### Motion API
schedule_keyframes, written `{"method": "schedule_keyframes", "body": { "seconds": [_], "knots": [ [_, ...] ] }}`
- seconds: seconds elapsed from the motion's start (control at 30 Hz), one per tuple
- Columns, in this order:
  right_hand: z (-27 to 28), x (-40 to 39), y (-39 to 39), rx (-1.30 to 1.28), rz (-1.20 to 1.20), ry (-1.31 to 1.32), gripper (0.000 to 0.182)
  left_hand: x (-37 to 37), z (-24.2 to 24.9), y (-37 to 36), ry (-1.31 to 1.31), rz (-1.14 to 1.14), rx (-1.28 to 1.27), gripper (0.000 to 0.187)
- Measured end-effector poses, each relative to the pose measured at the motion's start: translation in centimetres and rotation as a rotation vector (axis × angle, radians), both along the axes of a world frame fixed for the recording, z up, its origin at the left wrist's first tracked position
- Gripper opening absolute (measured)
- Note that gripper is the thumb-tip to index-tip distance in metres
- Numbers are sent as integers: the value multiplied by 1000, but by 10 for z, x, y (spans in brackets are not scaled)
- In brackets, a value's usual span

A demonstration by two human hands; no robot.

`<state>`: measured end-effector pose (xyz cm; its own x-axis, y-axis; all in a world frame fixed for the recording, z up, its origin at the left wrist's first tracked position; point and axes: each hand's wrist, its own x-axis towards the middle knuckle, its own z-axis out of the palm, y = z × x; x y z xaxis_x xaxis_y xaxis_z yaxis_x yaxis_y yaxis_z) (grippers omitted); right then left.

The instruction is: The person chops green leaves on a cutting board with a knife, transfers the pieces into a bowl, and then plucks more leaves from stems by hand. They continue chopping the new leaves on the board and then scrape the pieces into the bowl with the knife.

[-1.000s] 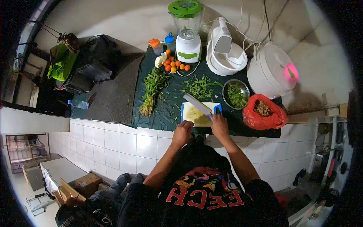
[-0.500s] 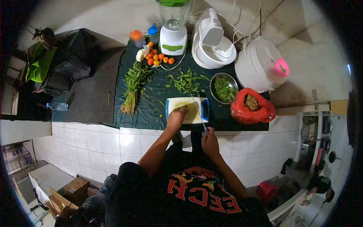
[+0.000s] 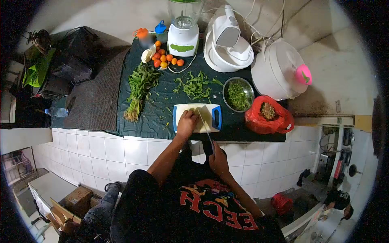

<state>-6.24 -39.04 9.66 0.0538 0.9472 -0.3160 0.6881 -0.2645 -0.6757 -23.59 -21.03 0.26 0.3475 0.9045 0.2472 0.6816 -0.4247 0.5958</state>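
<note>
"What's lost to you?"

"My left grip [image 3: 187,122] covers most of what lies under its fingers. My right grip [image 3: 219,159] hides part of the knife [image 3: 205,125]'s handle."

"And farther off?"

"The picture's top edge crops the blender [image 3: 183,38]. Below the orange lid [image 3: 141,33], far left, it's blurred. The red bag [image 3: 263,123]'s contents? I can't identify them."

One head-worn view looks forward and steeply down over the wearer's chest, arms and worktop.

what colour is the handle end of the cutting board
Blue, around a dark slot, on the white rectangular cutting board; it shows best in the head view.
</note>
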Motion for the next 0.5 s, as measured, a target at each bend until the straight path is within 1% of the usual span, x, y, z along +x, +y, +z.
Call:
{"method": "schedule_keyframes", "body": {
  "seconds": [0.13,0.2,0.27,0.33,0.4,0.43,0.5],
  "knots": [
    [1,-5,-3,71,-12,18,63,1,-3,1,-8,-7,20,15],
    [8,-7,-3,-39,-38,69,64,0,-4,0,-10,-3,15,15],
    [6,-9,-2,-15,-25,66,63,0,-6,-1,-16,-5,-61,17],
    [5,-10,-1,14,-13,64,63,1,-3,-2,-33,17,-80,18],
    [4,-10,-2,-64,24,28,64,1,-3,-2,-51,36,-97,18],
    [1,-11,-1,-63,22,30,64,1,-5,-1,-72,43,-127,18],
    [-7,-14,1,-190,7,41,67,1,-5,0,-91,49,-158,18]
  ]
}}
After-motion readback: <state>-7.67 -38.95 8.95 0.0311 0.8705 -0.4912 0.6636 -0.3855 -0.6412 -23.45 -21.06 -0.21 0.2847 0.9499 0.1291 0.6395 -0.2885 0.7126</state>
